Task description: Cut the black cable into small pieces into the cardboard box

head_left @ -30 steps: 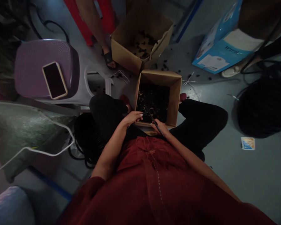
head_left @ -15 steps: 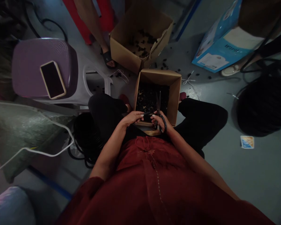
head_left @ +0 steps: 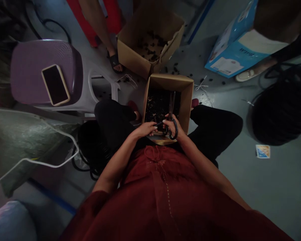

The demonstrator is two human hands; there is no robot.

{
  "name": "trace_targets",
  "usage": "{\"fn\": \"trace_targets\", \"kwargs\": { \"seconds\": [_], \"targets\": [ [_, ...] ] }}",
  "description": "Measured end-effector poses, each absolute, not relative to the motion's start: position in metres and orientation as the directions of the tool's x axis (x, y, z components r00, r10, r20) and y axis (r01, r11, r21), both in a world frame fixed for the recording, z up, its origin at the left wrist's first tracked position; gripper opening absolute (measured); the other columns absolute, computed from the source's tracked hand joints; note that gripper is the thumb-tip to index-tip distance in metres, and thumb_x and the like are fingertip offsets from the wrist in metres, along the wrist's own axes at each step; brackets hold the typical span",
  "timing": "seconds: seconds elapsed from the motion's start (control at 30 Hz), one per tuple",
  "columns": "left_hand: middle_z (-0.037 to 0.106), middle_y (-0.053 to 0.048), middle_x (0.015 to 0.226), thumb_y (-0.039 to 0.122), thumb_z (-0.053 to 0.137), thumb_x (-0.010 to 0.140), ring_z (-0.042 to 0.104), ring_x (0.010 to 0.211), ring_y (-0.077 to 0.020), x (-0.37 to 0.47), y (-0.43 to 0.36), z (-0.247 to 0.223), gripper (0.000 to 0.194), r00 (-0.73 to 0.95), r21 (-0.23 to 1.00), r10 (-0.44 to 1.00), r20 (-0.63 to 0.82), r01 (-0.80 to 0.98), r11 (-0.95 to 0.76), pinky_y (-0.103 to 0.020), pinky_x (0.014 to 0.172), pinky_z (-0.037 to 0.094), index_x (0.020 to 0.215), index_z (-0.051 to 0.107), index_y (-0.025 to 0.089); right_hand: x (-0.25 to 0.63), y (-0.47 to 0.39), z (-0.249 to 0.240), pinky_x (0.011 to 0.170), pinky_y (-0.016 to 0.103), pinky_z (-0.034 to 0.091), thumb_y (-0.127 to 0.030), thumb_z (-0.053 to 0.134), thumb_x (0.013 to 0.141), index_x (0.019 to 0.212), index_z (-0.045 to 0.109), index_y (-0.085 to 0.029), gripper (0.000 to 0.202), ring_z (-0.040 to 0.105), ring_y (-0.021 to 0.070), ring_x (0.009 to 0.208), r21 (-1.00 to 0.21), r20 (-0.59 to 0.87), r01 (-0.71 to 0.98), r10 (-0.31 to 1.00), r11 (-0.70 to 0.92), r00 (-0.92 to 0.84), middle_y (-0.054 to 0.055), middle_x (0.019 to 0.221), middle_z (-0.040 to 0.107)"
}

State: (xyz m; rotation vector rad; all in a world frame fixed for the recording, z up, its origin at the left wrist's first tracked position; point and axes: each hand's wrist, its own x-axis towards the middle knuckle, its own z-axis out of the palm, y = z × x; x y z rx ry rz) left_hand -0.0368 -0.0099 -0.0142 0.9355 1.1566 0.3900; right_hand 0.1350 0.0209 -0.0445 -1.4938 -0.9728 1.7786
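Note:
My left hand [head_left: 145, 129] pinches a thin black piece [head_left: 159, 124] over the near rim of a cardboard box [head_left: 187, 110]. What kind of piece it is I cannot make out. My right hand [head_left: 174, 126] is closed around black-handled scissors [head_left: 171, 104], whose blades point away from me above the box. The thumb and finger of that same hand reach the other end of the black piece. Many small dark bits [head_left: 154, 104] lie inside the box between my legs.
A second cardboard box [head_left: 132, 58] holding black pieces stands just beyond. To the left a phone [head_left: 55, 85] lies on a purple stool [head_left: 27, 73]. A blue carton [head_left: 230, 55] and a large black coil [head_left: 281, 103] sit at right. Other people's feet [head_left: 115, 63] are nearby.
My left hand has shifted slightly right and toward me. The scissors in my right hand have tilted, with their tips moving a little right and away from me.

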Motion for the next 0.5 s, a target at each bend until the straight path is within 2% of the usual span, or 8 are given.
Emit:
{"fn": "trace_targets", "kwargs": {
  "seconds": [0.1, 0.17, 0.33, 0.5],
  "targets": [
    [0.063, -0.004, 0.084, 0.02, 0.043, 0.082, 0.049, 0.052, -0.0051, -0.037, -0.013, -0.006, 0.029, 0.357, 0.807, 0.73, -0.583, 0.361, 0.468, -0.018, 0.049, 0.04, 0.106, 0.057, 0.012, 0.145, 0.027, -0.047, 0.048, 0.023, 0.046, -0.03, 0.064, 0.06, 0.093, 0.044, -0.024, 0.039, 0.051, 0.0083, 0.052, -0.845, -0.528, -0.018, 0.839, -0.535, -0.132, -0.007, 0.071, 0.048],
    [0.063, -0.004, 0.084, 0.021, 0.043, 0.082, 0.049, 0.053, -0.0052, -0.039, -0.013, -0.001, 0.03, 0.353, 0.811, 0.744, -0.567, 0.4, 0.428, -0.017, 0.05, 0.04, 0.107, 0.057, 0.012, 0.153, 0.033, -0.049, 0.048, 0.023, 0.046, -0.03, 0.064, 0.06, 0.094, 0.043, -0.025, 0.04, 0.05, 0.008, 0.051, -0.854, -0.514, -0.044, 0.853, -0.519, -0.085, -0.008, 0.07, 0.048],
    [0.061, -0.004, 0.083, 0.021, 0.045, 0.081, 0.047, 0.052, -0.004, -0.042, -0.007, 0.001, 0.036, 0.354, 0.806, 0.726, -0.589, 0.312, 0.502, -0.016, 0.049, 0.039, 0.114, 0.054, 0.011, 0.166, 0.045, -0.052, 0.049, 0.023, 0.046, -0.031, 0.065, 0.061, 0.095, 0.044, -0.025, 0.041, 0.051, 0.0078, 0.052, -0.879, -0.476, 0.014, 0.874, -0.477, -0.098, -0.007, 0.071, 0.048],
    [0.059, -0.001, 0.076, 0.024, 0.047, 0.081, 0.043, 0.048, -0.0034, -0.035, 0.002, -0.011, 0.035, 0.337, 0.808, 0.734, -0.59, 0.243, 0.538, -0.016, 0.045, 0.035, 0.112, 0.055, 0.009, 0.163, 0.045, -0.05, 0.047, 0.022, 0.046, -0.034, 0.064, 0.062, 0.096, 0.044, -0.024, 0.041, 0.052, 0.0078, 0.052, -0.884, -0.467, 0.048, 0.881, -0.465, -0.074, -0.006, 0.072, 0.048]
  ]
}}
